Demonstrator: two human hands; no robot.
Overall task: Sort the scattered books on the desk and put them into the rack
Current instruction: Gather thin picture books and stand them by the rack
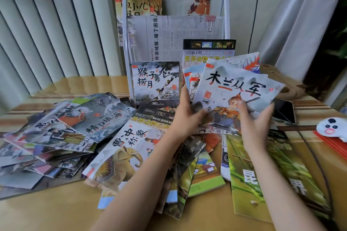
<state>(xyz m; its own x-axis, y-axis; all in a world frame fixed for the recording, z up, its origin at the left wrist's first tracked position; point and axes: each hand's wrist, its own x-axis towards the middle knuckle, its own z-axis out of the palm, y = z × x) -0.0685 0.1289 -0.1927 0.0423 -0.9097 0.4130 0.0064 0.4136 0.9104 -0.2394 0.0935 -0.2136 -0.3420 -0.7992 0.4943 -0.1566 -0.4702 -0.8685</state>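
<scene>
Book "木兰从军" [237,92] held in both hands [189,110] before rack [226,5].

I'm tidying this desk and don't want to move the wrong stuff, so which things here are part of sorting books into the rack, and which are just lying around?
Part of the job:
- white metal rack
- fanned picture books in both hands: left hand, right hand
- elephant-cover book
- green insect book

Just lying about:
- black phone
- white ghost-face toy
- red folder

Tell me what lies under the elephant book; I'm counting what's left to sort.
Under the elephant book a blue-edged book pokes out below, and an animal encyclopedia above. Anything else beneath is covered.
</scene>
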